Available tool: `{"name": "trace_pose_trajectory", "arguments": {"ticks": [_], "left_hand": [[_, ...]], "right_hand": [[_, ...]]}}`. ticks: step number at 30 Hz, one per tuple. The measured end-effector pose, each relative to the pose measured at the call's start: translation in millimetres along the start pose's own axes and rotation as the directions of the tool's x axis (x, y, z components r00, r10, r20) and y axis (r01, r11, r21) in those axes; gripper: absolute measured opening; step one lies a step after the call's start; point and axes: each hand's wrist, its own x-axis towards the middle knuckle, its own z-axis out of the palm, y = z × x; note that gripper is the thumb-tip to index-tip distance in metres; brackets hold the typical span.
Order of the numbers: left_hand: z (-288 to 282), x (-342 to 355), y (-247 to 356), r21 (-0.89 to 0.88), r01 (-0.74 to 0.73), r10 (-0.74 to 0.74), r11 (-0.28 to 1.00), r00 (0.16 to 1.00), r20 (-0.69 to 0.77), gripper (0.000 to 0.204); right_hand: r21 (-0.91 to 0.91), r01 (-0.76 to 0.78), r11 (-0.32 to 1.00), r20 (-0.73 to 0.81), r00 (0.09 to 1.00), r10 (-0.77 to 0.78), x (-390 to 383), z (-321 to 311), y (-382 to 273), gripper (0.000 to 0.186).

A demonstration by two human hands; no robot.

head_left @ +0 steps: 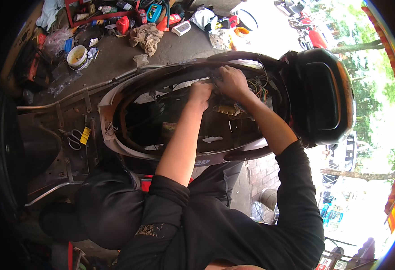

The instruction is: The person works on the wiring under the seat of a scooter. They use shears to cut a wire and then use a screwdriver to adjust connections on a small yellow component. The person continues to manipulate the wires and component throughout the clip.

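My left hand and my right hand are close together inside the open oval body of a dark scooter, near its far inner rim. The fingers of both are curled on a small dark part that I cannot make out, partly hidden by them. To the right of them is a bundle of coloured wires. A yellowish metal component lies just below my right hand.
A black rear box sits at the right. Scissors and a yellow-handled item rest on the footboard. Behind are a white bucket, a crumpled cloth and several bottles. Outside stands a red motorbike.
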Motion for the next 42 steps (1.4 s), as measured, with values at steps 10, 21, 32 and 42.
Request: {"name": "trace_pose_trajectory", "arguments": {"ticks": [10, 21, 32, 42], "left_hand": [[1.1, 6.0, -0.1, 0.038, -0.03, 0.033, 0.999, 0.995, -0.099, 0.018], [-13.8, 15.8, 2.7, 0.428, -0.164, 0.214, 0.889, 0.974, -0.071, 0.036], [-34.3, 34.7, -15.1, -0.429, 0.204, -0.11, 0.88, 0.966, 0.233, 0.016], [-9.5, 14.0, -5.3, -0.73, 0.258, -0.088, 0.632, 0.961, 0.264, 0.009]], "right_hand": [[-0.243, 0.143, 0.959, -0.014, 0.988, -0.151, 2.6, -0.5, -16.1, 0.015], [-0.297, 0.085, 0.951, 0.071, 0.995, -0.067, 6.1, 8.7, -13.8, 0.02], [-0.055, 0.046, 0.997, 0.069, 0.997, -0.042, 9.5, 4.6, -9.7, 0.023], [0.022, 0.102, 0.995, 0.058, 0.993, -0.103, -4.2, 3.0, -3.4, 0.038]]}}
